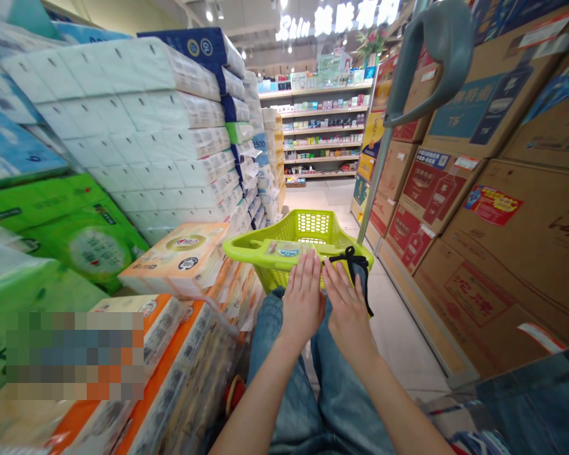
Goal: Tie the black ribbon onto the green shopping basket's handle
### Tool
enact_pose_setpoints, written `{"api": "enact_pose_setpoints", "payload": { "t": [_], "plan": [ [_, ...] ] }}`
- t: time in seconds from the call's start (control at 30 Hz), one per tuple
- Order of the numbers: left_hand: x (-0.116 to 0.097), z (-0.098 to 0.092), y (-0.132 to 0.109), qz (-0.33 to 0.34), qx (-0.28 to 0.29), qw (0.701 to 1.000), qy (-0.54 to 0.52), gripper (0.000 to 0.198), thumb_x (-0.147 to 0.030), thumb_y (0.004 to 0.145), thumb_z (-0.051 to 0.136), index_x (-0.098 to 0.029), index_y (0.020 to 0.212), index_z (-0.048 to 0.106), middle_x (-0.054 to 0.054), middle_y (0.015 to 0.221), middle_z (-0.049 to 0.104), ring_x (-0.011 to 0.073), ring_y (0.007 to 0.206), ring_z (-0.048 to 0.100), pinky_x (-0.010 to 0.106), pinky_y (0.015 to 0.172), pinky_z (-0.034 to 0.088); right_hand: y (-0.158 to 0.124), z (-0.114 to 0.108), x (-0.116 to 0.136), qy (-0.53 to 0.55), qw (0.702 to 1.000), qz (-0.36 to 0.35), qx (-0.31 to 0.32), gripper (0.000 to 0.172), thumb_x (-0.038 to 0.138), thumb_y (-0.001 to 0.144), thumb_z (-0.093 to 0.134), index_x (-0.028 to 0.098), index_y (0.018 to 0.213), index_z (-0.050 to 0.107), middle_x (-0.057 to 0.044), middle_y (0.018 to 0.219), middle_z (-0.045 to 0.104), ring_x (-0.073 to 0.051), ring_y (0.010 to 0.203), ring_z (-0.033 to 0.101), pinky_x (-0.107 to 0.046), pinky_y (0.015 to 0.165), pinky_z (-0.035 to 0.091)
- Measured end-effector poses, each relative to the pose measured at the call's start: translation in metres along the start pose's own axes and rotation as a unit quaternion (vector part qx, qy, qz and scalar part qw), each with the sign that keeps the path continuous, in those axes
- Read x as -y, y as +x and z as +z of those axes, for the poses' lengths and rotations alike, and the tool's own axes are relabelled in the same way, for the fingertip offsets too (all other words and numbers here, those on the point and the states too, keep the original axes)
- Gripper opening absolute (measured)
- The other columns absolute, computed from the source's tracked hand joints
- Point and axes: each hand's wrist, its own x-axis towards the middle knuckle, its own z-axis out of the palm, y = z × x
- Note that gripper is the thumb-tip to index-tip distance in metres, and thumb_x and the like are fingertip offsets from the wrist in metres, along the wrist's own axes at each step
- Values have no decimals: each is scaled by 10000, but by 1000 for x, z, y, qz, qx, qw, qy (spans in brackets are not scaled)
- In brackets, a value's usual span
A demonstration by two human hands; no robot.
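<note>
A lime-green shopping basket (253, 248) with lattice sides stands on the floor just beyond my knees. On its near rim lies my left hand (303, 294), fingers stretched out flat beside a clear label holder (289, 249). Close by on the right, my right hand (347, 302) also rests flat on the rim, its fingers straight and slightly apart. A black ribbon bow (351, 255) with dark cloth hangs from the rim at its fingertips. From the basket's right side a metal pole rises to a grey loop handle (448, 54). Neither hand grasps anything.
Stacked white tissue packs (137, 117) and orange-edged packs (177, 253) crowd the left. Cardboard cartons (507, 227) line the right on a low platform. Ahead, a tiled aisle (329, 193) leads to product shelves (322, 129). Someone's denim-clad leg (540, 404) shows at lower right.
</note>
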Motion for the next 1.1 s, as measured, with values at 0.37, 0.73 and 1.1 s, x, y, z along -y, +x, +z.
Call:
{"api": "enact_pose_setpoints", "payload": {
  "t": [0.37,0.73,1.1],
  "plan": [
    [-2,-1,0,-4,3,1000,6,764,-142,878,458,-61,1571,146,156,1629,280,264,1531,186,453,1221,277,4,-16,-59,100,984,113,-91,847,-37,781,323,242,1577,248,-86,1617,331,-213,1523,216,-560,1225,244],
    [1,6,1,-2,-14,999,32,694,-118,906,405,-82,1566,194,154,1600,351,249,1517,239,437,1194,340,4,8,9,5,999,41,-29,801,9,868,325,232,1604,103,-85,1590,385,-205,1520,234,-545,1227,237],
    [0,2,1,-2,3,1000,8,770,-130,865,448,-62,1571,147,154,1628,285,256,1529,194,440,1217,285,3,-10,-29,24,997,58,-50,818,-31,844,293,263,1595,160,-81,1601,366,-203,1528,204,-567,1224,227]
  ]
}}
